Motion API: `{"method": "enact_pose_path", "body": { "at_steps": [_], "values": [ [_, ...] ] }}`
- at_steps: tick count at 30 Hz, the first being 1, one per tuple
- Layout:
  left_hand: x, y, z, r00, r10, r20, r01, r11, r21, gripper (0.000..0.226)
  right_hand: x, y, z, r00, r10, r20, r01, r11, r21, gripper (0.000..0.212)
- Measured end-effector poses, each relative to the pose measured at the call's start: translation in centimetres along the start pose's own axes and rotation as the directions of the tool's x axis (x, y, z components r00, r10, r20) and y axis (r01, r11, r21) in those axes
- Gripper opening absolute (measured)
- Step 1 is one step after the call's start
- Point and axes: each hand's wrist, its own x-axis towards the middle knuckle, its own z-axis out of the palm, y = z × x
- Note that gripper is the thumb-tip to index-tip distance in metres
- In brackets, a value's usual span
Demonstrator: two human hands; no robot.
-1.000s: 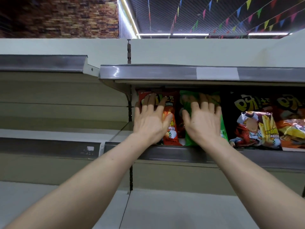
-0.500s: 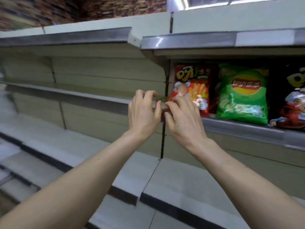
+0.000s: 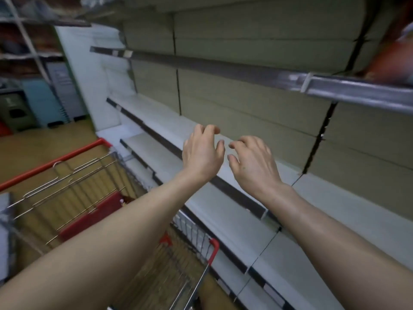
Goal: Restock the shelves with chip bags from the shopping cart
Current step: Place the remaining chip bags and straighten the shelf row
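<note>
Up at the top right edge, a red-orange chip bag (image 3: pixel 390 61) sits on the upper shelf (image 3: pixel 357 90) behind its metal front rail. It is so blurred that only its colour can be made out.

Well below it, the left hand (image 3: pixel 202 153) and the right hand (image 3: pixel 252 162) hang in the air in front of the beige back panels. They are side by side and close, but not touching. Both show their backs to the camera, with fingers loosely curled and nothing held in either.

Beneath the hands, the pale middle shelf (image 3: pixel 223 211) runs diagonally across the view with a dark strip along its front edge.

The shopping cart (image 3: pixel 207 253) stands at the lower left, just beside the shelving, under the left forearm. Its red handle (image 3: pixel 55 163) and wire sides are visible, and a red panel (image 3: pixel 89 217) lies within the wire. Whether any bags are in the basket is hard to tell through the blur.

The cart stands on a wooden floor (image 3: pixel 40 148).
</note>
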Motion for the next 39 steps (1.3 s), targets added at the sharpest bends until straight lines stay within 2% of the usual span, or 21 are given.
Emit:
{"method": "enact_pose_path", "body": {
  "at_steps": [3, 10, 21, 27, 32, 36, 39],
  "values": [
    [-0.7, -4.1, 0.1, 0.991, -0.112, 0.077, 0.108, 0.993, 0.055, 0.033, 0.1, -1.6, 3.2, 0.995, -0.026, 0.095, 0.023, 0.999, 0.037, 0.037],
    [-2.0, -15.2, 1.9, 0.928, -0.342, 0.147, 0.324, 0.937, 0.132, 0.038, 0.7, -4.9, 11.5, 0.963, -0.045, 0.264, 0.030, 0.998, 0.060, 0.037],
    [-3.9, -33.7, 8.4, 0.722, -0.624, 0.298, 0.607, 0.778, 0.161, 0.030, 1.9, -10.8, 28.8, 0.839, -0.045, 0.542, -0.042, 0.988, 0.148, 0.034],
    [-6.6, -43.3, 12.5, 0.582, -0.725, 0.368, 0.718, 0.671, 0.186, 0.028, 2.5, -13.1, 39.4, 0.734, -0.026, 0.678, -0.098, 0.985, 0.144, 0.032],
    [-9.3, -49.0, 15.8, 0.400, -0.808, 0.433, 0.851, 0.502, 0.152, 0.039, 1.9, -13.5, 47.2, 0.654, 0.047, 0.755, -0.186, 0.977, 0.100, 0.033],
    [-11.3, -51.7, 18.5, 0.229, -0.847, 0.481, 0.933, 0.331, 0.138, 0.028, 1.2, -13.2, 52.1, 0.598, 0.097, 0.796, -0.225, 0.973, 0.051, 0.041],
    [-12.6, -53.0, 20.4, 0.164, -0.856, 0.489, 0.959, 0.256, 0.126, 0.016, 0.8, -12.7, 55.1, 0.584, 0.122, 0.802, -0.218, 0.976, 0.010, 0.050]
  ]
}}
